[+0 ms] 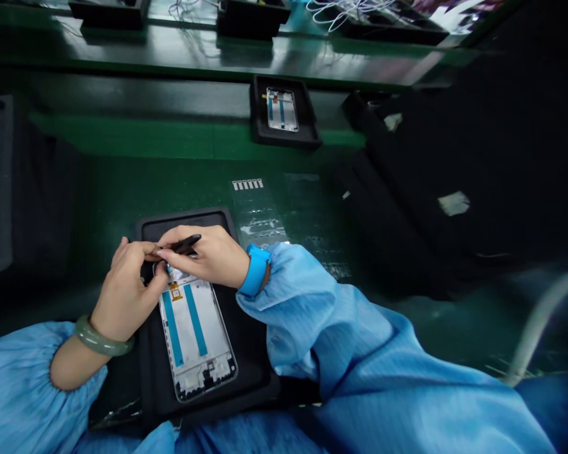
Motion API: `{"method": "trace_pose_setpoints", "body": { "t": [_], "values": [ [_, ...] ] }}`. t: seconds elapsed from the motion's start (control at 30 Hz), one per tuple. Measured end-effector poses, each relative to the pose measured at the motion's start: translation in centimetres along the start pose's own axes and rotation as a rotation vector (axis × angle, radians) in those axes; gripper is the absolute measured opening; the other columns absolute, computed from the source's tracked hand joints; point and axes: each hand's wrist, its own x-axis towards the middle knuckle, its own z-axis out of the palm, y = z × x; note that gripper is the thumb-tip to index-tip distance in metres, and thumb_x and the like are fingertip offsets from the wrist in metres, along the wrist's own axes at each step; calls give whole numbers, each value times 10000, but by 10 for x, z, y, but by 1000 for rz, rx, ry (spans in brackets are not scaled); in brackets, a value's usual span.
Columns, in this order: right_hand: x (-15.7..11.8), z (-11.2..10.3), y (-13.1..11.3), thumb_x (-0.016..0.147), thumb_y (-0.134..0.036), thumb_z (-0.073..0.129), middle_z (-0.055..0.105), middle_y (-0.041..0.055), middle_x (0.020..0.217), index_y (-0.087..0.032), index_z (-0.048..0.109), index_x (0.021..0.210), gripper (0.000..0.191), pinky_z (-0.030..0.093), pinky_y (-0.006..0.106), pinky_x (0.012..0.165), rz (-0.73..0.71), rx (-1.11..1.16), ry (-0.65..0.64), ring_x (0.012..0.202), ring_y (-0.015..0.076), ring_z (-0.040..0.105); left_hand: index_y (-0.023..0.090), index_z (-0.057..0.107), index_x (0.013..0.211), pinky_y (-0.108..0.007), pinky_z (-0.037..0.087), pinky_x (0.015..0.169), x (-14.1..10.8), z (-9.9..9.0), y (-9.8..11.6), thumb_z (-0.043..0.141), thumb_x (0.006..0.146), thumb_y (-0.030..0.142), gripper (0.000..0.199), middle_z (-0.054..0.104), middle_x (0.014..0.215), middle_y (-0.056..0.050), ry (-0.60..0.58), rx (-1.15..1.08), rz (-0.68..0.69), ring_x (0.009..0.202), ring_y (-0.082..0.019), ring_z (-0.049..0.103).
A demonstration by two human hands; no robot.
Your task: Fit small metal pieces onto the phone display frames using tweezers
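Observation:
A silver phone frame (194, 334) with two blue strips and an orange flex piece lies in a black tray (253, 359) in front of me. My right hand (211, 252), at the frame's top end, has its fingers closed round a dark pen-like tool (188, 243). My left hand (127, 290) is at the frame's upper left corner, its fingertips meeting those of my right hand. Whatever lies between the left fingertips is too small and hidden to make out.
Another phone frame (282, 110) sits in a small black tray (260, 133) further back. Clear sheets with white labels (247, 185) lie right of the near tray. Black trays are stacked at left (9, 189) and dark covered shapes stand at right. Bins with white wires (336, 12) line the back shelf.

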Motion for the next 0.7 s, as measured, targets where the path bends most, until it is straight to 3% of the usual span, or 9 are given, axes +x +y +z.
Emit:
{"method": "trace_pose_setpoints", "body": {
  "t": [0.2,0.4,0.7],
  "values": [
    [-2,-2,1,835,-268,538,662,11,790,-120,600,912,178,463,169,630,54,8,129,660,75,612,211,482,896,-498,286,1051,0,0,-1,512,772,215,128,601,861,-10,-3,-23,5,857,-169,594],
    [-1,-2,0,827,-246,543,674,13,830,-128,615,906,159,472,171,677,-7,22,76,728,86,628,208,480,886,-494,320,1027,1,1,-1,517,779,222,114,595,837,-10,-3,6,20,854,-172,579],
    [-2,-3,3,815,-216,557,681,13,830,-116,614,899,142,478,159,666,-31,14,112,712,79,632,200,481,846,-479,351,999,4,3,0,522,770,194,87,584,794,-6,31,22,36,808,-172,577]
  ]
}}
